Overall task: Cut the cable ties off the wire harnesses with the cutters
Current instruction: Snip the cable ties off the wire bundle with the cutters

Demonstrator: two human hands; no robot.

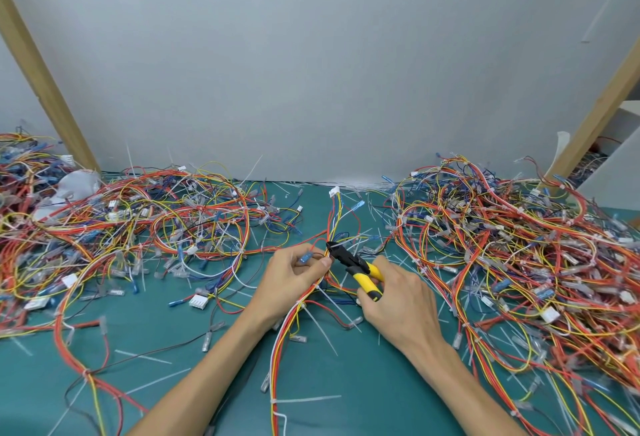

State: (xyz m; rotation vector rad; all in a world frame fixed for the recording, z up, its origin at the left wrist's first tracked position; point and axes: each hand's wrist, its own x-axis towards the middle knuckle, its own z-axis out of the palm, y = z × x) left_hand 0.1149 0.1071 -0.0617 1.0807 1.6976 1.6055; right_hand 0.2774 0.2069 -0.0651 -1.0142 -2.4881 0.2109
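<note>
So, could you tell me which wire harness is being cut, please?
The harness on the teal mat between the left pile and right pile: the left hand pinches it, the cutters in the right hand touch it.

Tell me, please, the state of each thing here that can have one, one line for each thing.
left hand, pinches the held harness beside the cutters.
right hand, grips the cutters' yellow handles.
cutters, head at the held harness; jaws unclear.
held harness, white ties still on it.
left pile, tangled.
right pile, tangled.
cut ties, loose on the mat.
</note>
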